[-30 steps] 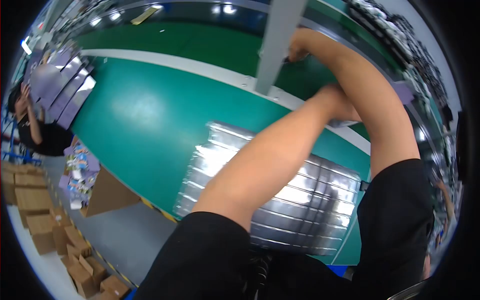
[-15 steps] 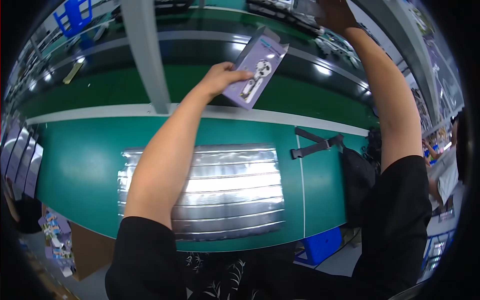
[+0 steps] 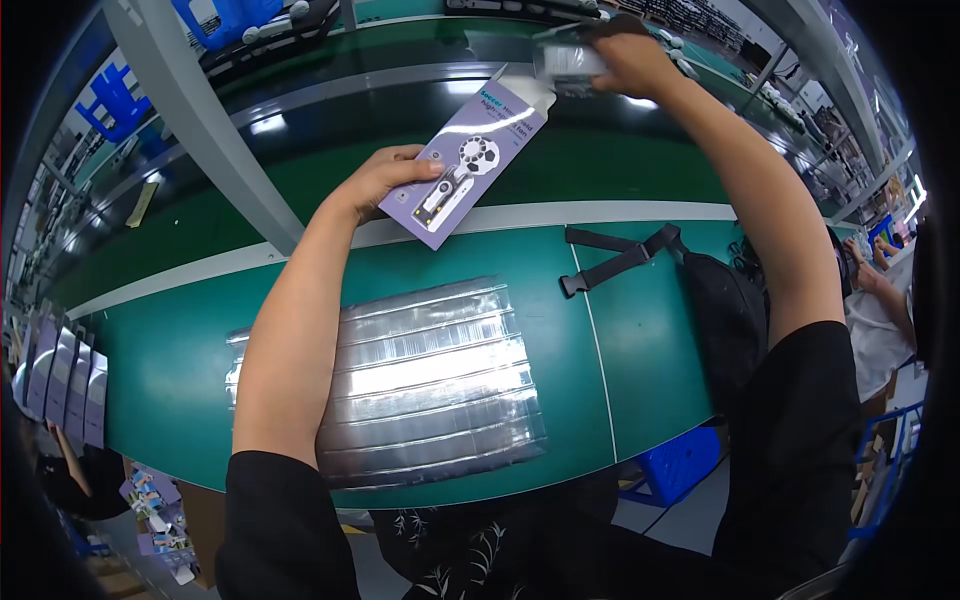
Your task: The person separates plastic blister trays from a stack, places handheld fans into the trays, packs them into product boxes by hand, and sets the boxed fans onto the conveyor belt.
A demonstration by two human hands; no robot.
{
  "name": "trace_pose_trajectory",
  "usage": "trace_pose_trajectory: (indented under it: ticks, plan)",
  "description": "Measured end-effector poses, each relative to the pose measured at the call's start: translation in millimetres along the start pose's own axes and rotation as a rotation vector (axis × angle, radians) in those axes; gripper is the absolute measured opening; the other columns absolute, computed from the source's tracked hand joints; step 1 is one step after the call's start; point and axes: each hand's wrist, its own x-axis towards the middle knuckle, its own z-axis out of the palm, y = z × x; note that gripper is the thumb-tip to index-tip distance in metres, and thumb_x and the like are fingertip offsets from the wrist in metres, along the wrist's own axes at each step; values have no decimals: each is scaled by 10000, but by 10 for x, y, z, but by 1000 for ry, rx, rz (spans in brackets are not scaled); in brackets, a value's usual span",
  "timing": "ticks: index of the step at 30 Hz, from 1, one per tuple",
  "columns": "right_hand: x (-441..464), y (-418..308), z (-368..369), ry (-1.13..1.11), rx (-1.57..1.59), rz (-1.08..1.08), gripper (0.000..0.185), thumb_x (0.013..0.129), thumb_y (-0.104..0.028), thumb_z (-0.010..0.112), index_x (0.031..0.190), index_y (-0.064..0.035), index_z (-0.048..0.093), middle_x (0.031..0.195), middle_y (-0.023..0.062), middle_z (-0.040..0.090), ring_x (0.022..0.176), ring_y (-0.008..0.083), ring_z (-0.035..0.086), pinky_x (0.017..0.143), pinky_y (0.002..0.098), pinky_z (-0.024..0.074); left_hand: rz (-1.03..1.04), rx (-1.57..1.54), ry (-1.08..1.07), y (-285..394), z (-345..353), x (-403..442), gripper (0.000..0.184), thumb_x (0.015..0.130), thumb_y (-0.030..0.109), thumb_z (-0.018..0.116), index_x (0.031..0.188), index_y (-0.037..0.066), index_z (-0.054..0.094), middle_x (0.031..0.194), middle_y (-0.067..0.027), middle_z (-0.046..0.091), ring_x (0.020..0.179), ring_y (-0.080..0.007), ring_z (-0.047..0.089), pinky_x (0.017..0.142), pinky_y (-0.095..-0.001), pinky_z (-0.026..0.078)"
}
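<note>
Head view: my left hand [image 3: 385, 182] gripped the purple box [image 3: 465, 165], upper end open beyond my fingers; my right hand [image 3: 638, 66] pinched a clear plastic piece [image 3: 570, 62] outside that end, and the silver ridged sheet [image 3: 430, 385] lay nearer me than both hands.

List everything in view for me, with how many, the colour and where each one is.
Purple box: one, open-topped, left hand
Clear package: one, right hand, by the box's open end
Ribbed plastic sheeting: silvery, count unclear, on the table
Table: one, green, front
Strap: black, on the table
Bag: one, black, table's right
Belt surface: green, beyond the table
Post: grey, upper left
Stacked boxes: several, purple, far left
Stool: blue, lower right
Co-workers: two, far left and right
Hands: two, left and right
</note>
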Motion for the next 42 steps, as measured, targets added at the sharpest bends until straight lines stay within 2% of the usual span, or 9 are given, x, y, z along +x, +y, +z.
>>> trace_pose_trajectory:
  ticks: [4, 7, 17, 26, 30, 33, 38, 41, 42]
  plan:
    - [-1, -57, -4, 83, 111, 187, 559, 673, -304, 757, 1153, -73, 587, 1056, 172, 642, 1030, 366, 600, 940, 465, 450, 8, 50, 28, -8, 34, 13, 673, 762, 372, 771, 1246, -51, 572, 1028, -127, 691, 835, -154, 692, 801, -263, 540]
    - [-62, -248, 3, 216, 25, 46, 564, 670, -316, 751, 1159, -87, 588, 1084, 161, 623, 1080, 353, 570, 988, 468, 402, 9, 72, 39, -1, 34, -24, 670, 751, 387, 780, 1228, -45, 592, 1008, -120, 693, 832, -150, 681, 805, -256, 519]
    - [-102, -558, 160, 134, -8, -410, 612, 602, -359, 847, 1113, -111, 619, 1099, 92, 610, 1132, 309, 539, 1038, 477, 352, 82, 134, -33, 12, 145, -95, 674, 741, 392, 746, 1223, -50, 584, 1063, -97, 662, 901, -141, 639, 820, -265, 499]
    - [-268, -779, 322, -38, -71, -335, 419, 675, -405, 779, 955, -98, 720, 1057, 104, 659, 1098, 258, 576, 989, 395, 378, -6, 182, -68, 31, 228, -48, 626, 754, 426, 698, 1146, -51, 597, 970, -92, 677, 777, -121, 649, 702, -238, 502]
    - [-313, -964, 464, 81, 83, -416, 383, 693, -425, 744, 902, -104, 736, 1039, 105, 660, 1061, 257, 577, 986, 401, 369, -50, 217, -70, -28, 206, -22, 613, 800, 478, 684, 1119, -40, 617, 943, -82, 676, 736, -117, 645, 677, -229, 498]
    - [-406, -952, 602, 147, 257, -459, 396, 699, -435, 729, 924, -109, 737, 1020, 104, 663, 1046, 265, 578, 982, 408, 370, -100, 8, 192, -117, 168, 85, 663, 885, 570, 591, 1150, -37, 600, 932, -91, 680, 755, -136, 649, 705, -235, 499]
    - [-528, -1066, 592, 73, 316, -328, 399, 700, -430, 710, 946, -117, 734, 1025, 98, 657, 1047, 273, 576, 963, 413, 380, -53, -106, 327, -272, -248, 221, 697, 949, 622, 455, 1203, -16, 578, 1015, -116, 672, 887, -176, 646, 804, -256, 486]
    - [-523, -922, 672, 28, 305, -260, 382, 689, -386, 712, 961, -118, 728, 1010, 81, 642, 1029, 267, 578, 950, 399, 386, 231, -251, 578, -424, -515, 277, 692, 971, 615, 401, 1268, 8, 550, 1152, -126, 636, 1043, -205, 609, 896, -289, 454]
    - [-495, -723, 790, -70, 310, -177, 390, 699, -384, 708, 985, -119, 722, 1050, 85, 645, 1066, 272, 577, 967, 413, 384, 230, -249, 577, -376, -469, 251, 692, 971, 615, 401, 1268, 8, 550, 1152, -126, 636, 1043, -205, 609, 896, -289, 454]
